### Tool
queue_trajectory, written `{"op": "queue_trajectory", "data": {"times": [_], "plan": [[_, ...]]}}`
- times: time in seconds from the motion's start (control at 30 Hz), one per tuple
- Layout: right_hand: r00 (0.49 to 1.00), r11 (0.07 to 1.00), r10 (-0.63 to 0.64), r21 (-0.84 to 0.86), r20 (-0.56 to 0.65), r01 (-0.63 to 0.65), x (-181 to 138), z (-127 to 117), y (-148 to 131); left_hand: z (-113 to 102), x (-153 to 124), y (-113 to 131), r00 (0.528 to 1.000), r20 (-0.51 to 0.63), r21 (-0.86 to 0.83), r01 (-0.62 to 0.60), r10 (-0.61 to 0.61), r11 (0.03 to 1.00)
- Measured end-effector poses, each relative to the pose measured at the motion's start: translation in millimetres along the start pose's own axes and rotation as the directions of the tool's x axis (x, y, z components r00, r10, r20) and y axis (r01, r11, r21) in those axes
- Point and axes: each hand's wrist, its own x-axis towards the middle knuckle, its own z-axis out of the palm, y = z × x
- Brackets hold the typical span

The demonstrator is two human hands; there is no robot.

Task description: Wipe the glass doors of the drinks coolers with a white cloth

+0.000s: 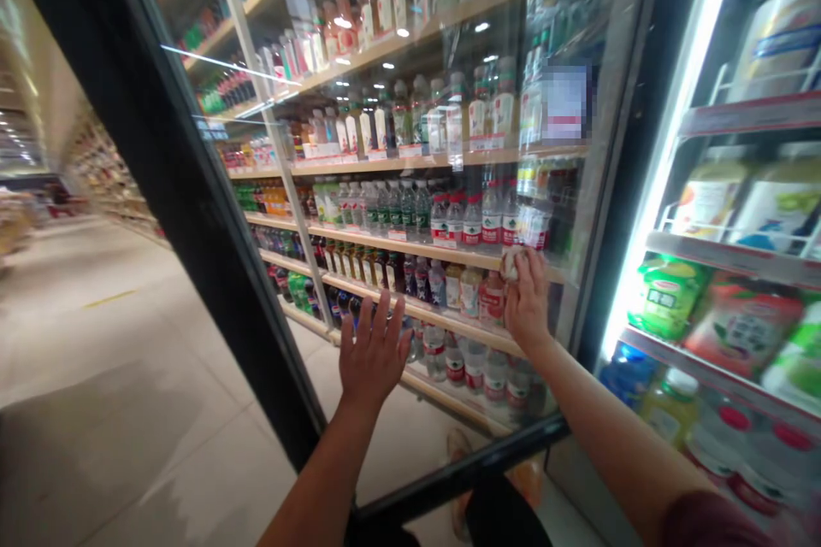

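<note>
In front of me a glass door [398,273] in a black frame stands swung out from a lit drinks cooler. My left hand [374,350] lies flat against the lower part of the glass, fingers spread, holding nothing. Higher and to the right, my right hand [527,308] presses a crumpled whitish cloth [511,263] to the pane, its fingers bent over it. Part of the cloth is hidden by the fingers. Bottles on wooden shelves show through the glass, mixed with reflections of ceiling lights.
On the right, cooler shelves [737,261] carry bottles, a green pouch [670,297] and a red pouch [744,320]. The black door frame [211,214] slants across the left. Beyond it runs a pale tiled floor [128,359] with stocked shelving along the aisle.
</note>
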Motion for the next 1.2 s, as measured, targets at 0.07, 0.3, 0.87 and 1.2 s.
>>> {"op": "queue_trajectory", "data": {"times": [0.07, 0.3, 0.87, 1.2], "plan": [[0.997, 0.998, 0.067, 0.009, -0.028, -0.067, -5.5, 0.6, -0.8, 0.9, -1.2, 0.2, 1.000, 0.005, -0.004, 0.008, -0.008, 1.000], [0.992, 0.994, 0.112, -0.019, 0.067, -0.111, -54.4, -6.1, 10.0, 0.9, -0.4, 0.1, 1.000, 0.017, -0.010, 0.012, -0.012, 1.000], [0.923, 0.929, 0.361, -0.032, -0.135, -0.369, -1.1, -11.0, 43.0, 3.5, -3.0, 1.0, 0.999, 0.004, -0.027, 0.032, -0.032, 0.999], [0.990, 0.998, -0.064, 0.021, 0.127, 0.062, -28.6, 1.5, -29.6, 1.9, -2.5, 1.7, 0.999, 0.003, -0.055, 0.040, -0.040, 0.998]]}}
